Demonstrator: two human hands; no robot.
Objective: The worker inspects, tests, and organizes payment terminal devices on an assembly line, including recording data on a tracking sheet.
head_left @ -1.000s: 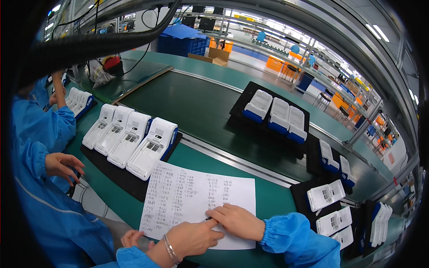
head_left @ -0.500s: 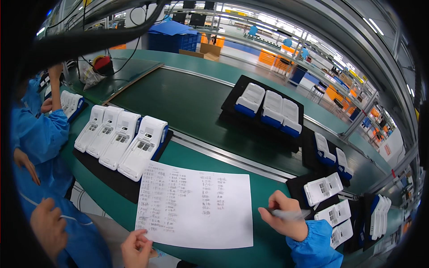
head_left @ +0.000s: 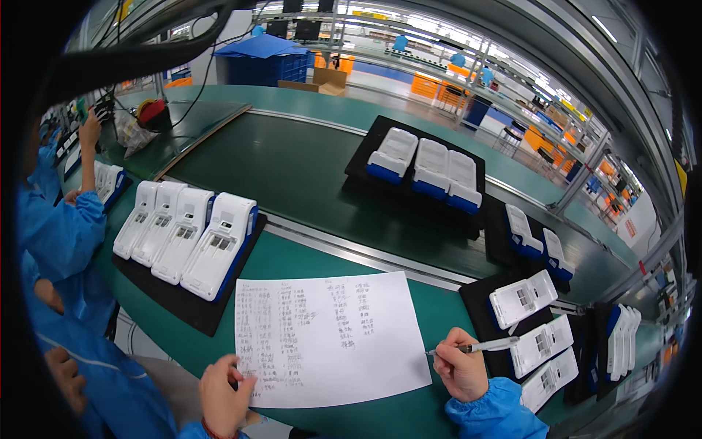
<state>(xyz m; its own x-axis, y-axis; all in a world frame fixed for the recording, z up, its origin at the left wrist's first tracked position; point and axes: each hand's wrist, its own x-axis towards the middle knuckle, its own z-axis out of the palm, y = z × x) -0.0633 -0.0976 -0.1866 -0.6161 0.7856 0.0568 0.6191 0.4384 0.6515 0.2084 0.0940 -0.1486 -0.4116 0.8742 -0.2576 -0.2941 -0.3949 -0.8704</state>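
- Sheet [head_left: 329, 336]: white paper, flat on the green tabletop [head_left: 439, 300], columns of handwritten lines over its left and middle parts, right part blank.
- Left hand [head_left: 223, 399]: fingers spread flat, pressing the sheet's lower left corner; holds nothing.
- Right hand [head_left: 461, 369]: just off the sheet's right edge, fingers closed round a pen [head_left: 475, 347]; pen lies nearly level, tip pointing toward the sheet, just short of its edge.
- Left of the sheet: black tray [head_left: 183, 293] with four white handheld terminals [head_left: 186, 238] side by side, blue sides.
- Right of the sheet: black tray [head_left: 479, 307] with white units [head_left: 537, 329] face down, labels showing.
- Beyond the sheet: dark green conveyor belt [head_left: 292, 168] behind a metal rail, carrying another black tray of three white-and-blue units [head_left: 428, 168]; more trays further right on it.
- Far left of the sheet: other people in blue smocks [head_left: 62, 234] at the same line.
- Room: factory hall, blue crates [head_left: 267, 62] and orange bins far behind the belt, ceiling strip lights.
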